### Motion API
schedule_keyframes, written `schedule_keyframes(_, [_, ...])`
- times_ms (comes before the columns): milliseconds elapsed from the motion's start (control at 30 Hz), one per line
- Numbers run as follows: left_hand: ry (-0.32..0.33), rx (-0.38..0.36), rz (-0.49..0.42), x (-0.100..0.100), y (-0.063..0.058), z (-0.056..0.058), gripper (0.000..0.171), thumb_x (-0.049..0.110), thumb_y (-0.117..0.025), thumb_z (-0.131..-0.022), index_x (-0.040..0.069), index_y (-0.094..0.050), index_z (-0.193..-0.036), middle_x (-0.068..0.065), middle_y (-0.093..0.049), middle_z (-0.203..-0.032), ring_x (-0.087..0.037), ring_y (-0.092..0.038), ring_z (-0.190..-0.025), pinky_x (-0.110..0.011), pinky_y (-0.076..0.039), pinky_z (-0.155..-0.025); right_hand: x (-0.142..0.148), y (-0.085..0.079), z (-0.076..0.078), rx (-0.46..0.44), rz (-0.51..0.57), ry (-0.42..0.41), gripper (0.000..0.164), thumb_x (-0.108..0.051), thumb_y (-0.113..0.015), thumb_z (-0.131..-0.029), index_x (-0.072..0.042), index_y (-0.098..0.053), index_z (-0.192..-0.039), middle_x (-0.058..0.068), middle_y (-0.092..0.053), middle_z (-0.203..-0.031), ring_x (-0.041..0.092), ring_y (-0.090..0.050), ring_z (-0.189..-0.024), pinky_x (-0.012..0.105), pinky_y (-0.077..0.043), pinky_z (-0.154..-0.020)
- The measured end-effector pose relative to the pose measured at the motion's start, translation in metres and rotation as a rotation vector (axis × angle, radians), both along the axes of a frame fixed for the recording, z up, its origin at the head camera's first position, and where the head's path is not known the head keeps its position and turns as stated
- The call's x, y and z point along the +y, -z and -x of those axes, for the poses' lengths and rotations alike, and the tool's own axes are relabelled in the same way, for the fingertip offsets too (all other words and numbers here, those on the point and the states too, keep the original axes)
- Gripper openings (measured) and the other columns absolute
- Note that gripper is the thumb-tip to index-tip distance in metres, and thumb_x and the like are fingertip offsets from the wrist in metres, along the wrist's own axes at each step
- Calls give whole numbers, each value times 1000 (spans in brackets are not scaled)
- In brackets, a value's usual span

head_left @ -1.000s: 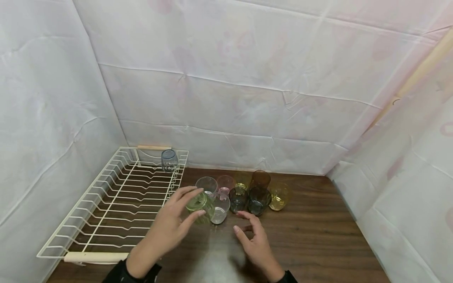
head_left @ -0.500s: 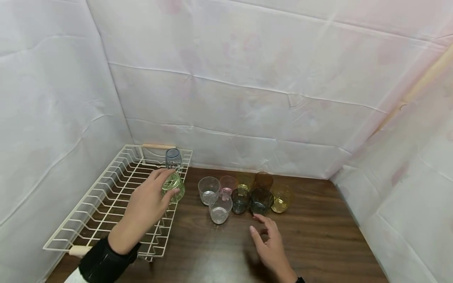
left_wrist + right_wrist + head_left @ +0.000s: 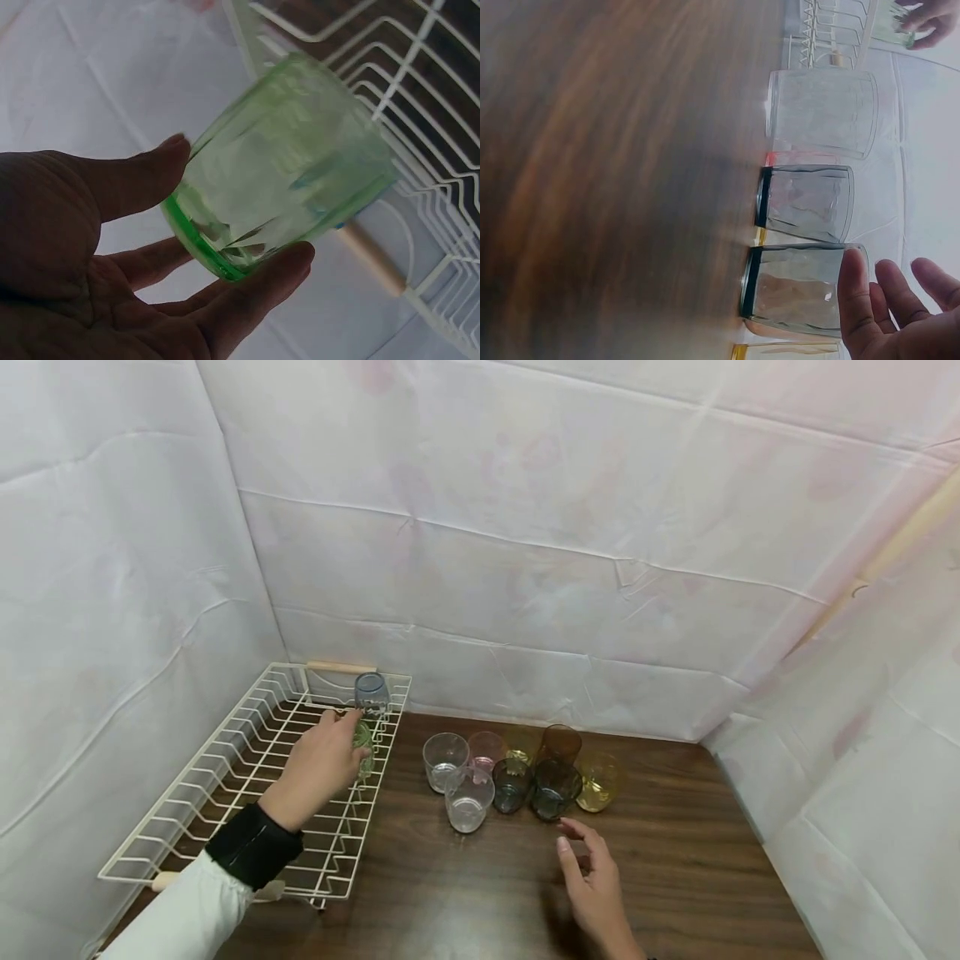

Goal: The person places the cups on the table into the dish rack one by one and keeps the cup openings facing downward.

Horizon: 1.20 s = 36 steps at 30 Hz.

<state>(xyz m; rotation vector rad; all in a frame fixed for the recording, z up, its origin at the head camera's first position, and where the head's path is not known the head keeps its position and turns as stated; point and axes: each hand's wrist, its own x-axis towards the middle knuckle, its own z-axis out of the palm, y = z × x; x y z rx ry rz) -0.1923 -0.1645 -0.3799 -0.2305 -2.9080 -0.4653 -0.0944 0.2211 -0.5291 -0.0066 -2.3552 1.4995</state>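
My left hand (image 3: 322, 760) grips a green glass (image 3: 277, 165) by its thick base end, thumb on one side and fingers on the other. The mouth of that glass points away from my palm, toward the white wire dish rack (image 3: 258, 789). It is over the rack's right side, just in front of a blue glass (image 3: 372, 695) standing in the far corner. My right hand (image 3: 596, 877) is above the table, fingers loosely bent, holding nothing. Closest to it is a dark grey glass (image 3: 555, 789); in the right wrist view its fingertips overlap that glass, and contact cannot be told.
Left of the dark grey glass are another dark glass (image 3: 512, 785), two clear glasses (image 3: 468, 802) and a pink glass (image 3: 487, 750). An amber-brown glass (image 3: 561, 743) and a yellow glass (image 3: 597, 785) stand behind and right. White cloth walls (image 3: 525, 568) surround the wooden table (image 3: 690, 852).
My left hand has carried the green glass from beside the clear glasses leftward over the rack, then lowered it toward the wires. My right hand has drifted right, away from the smaller dark glass.
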Motion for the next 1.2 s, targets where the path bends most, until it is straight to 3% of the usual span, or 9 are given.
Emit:
schedule_keyframes(300, [-25,-148,33,-13,10,36,63,15,-71,-100,-17,-46,-148,-45,-54,-129,-53,-62,-107,-60,-58,-82,-3,-1,0,47,-12,-6,28,-12,-67,-106,-16,-69,-133,9,-73,-124,-3,-62,-98,24,-58,-69])
schedule_keyframes(533, [-30,-242,24,-22,32,54,66,18,-70,-101,-16,-43,-151,-46,-51,-135,-58,-64,-111,-64,-57,-92,-6,-2,0,46,3,-13,28,-10,-68,-104,-12,-69,-133,10,-74,-122,1,-66,-96,25,-58,-69])
schedule_keyframes(700, [-9,-252,20,-23,43,64,64,19,-69,-102,-15,-44,-151,-47,-48,-139,-59,-64,-113,-65,-57,-94,-11,3,0,46,8,-19,29,-9,-69,-103,-13,-70,-132,11,-74,-120,4,-67,-86,24,-57,-68])
schedule_keyframes(933, [2,-230,15,-23,46,76,67,19,-71,-102,-14,-43,-153,-45,-48,-145,-59,-54,-131,-67,-51,-106,-12,3,1,56,13,-12,29,-8,-69,-103,-13,-70,-131,10,-74,-118,4,-66,-85,23,-57,-67])
schedule_keyframes(1200, [-25,-202,-47,-29,54,87,67,24,-72,-103,-10,-45,-153,-43,-49,-144,-58,-55,-131,-68,-50,-108,-13,0,0,65,14,-7,29,-7,-70,-102,-11,-71,-130,13,-74,-119,-1,-64,-96,24,-58,-66])
